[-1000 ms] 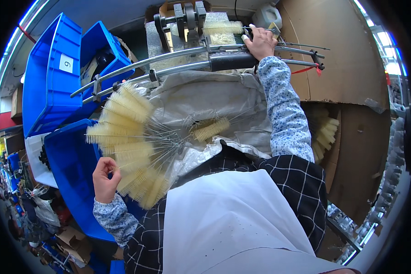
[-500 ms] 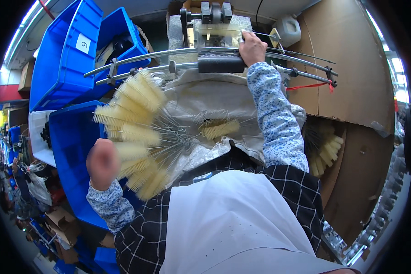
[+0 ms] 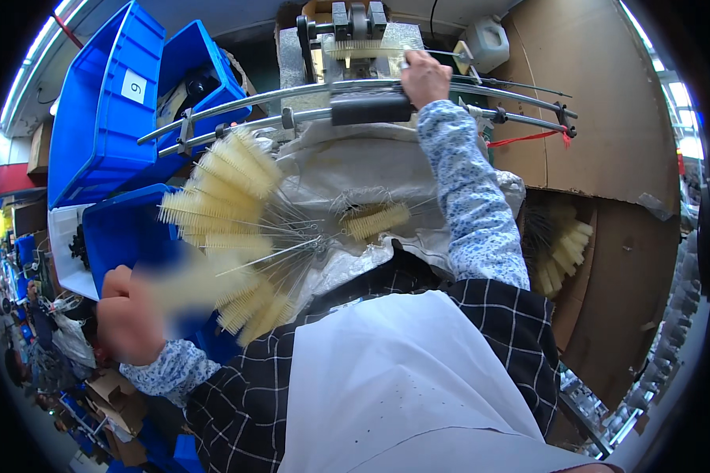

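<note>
My left hand [image 3: 130, 319], smeared by motion, is at the left above the blue bin, closed on the bristle end of a bottle brush [image 3: 188, 285]. The brush's wire stem points right toward a fanned bundle of pale yellow brushes [image 3: 233, 169]. At the far side my right hand [image 3: 426, 79] is closed at the right end of a black carriage [image 3: 371, 109] on two metal rails. Its fingertips hide what they grip. Just beyond it, another pale brush [image 3: 363, 50] lies level in front of a grinding wheel [image 3: 359, 22].
Blue bins [image 3: 106, 110] stand at the left. A white sack [image 3: 347, 162] covers the middle, with a loose brush [image 3: 377, 221] on it. More brushes [image 3: 564, 252] lie at the right beside cardboard [image 3: 599, 102]. A red ribbon [image 3: 528, 139] hangs from the rail end.
My left hand has swung left and down, drawing a brush away from the bundle. My right hand stays at the carriage; the whole view has shifted slightly.
</note>
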Tool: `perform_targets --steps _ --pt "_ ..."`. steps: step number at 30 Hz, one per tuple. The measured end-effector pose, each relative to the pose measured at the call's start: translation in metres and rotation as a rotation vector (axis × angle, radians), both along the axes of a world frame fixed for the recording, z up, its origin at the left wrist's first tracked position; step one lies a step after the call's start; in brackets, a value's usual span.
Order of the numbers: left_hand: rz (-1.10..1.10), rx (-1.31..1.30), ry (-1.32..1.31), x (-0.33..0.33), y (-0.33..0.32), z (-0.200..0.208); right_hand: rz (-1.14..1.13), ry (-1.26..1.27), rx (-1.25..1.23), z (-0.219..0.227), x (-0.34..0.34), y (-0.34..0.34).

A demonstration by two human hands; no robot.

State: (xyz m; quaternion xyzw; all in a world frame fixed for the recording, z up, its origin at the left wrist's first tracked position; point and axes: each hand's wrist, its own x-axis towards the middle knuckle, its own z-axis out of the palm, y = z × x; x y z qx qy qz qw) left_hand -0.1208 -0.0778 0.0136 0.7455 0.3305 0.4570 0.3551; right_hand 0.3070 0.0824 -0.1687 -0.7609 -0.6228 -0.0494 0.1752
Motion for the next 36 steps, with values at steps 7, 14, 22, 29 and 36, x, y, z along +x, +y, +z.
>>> perform_targets --steps 7,14,22,29,36 --pt "0.187 -0.016 -0.038 -0.018 -0.005 -0.013 0.031 0.149 -0.109 -0.007 0.090 0.004" --pt "0.094 -0.196 -0.095 0.015 0.020 -0.017 0.180 -0.106 -0.328 0.011 0.145 0.016" --pt "-0.076 -0.416 -0.175 0.056 0.045 -0.037 0.483 0.614 -0.661 0.118 0.075 -0.096" --pt "-0.102 -0.347 0.089 0.107 0.029 -0.060 0.830 1.047 -0.518 0.089 -0.097 -0.134" --pt "-0.093 -0.255 0.941 0.020 0.018 -0.064 0.117 -0.200 0.068 0.024 0.026 -0.037"
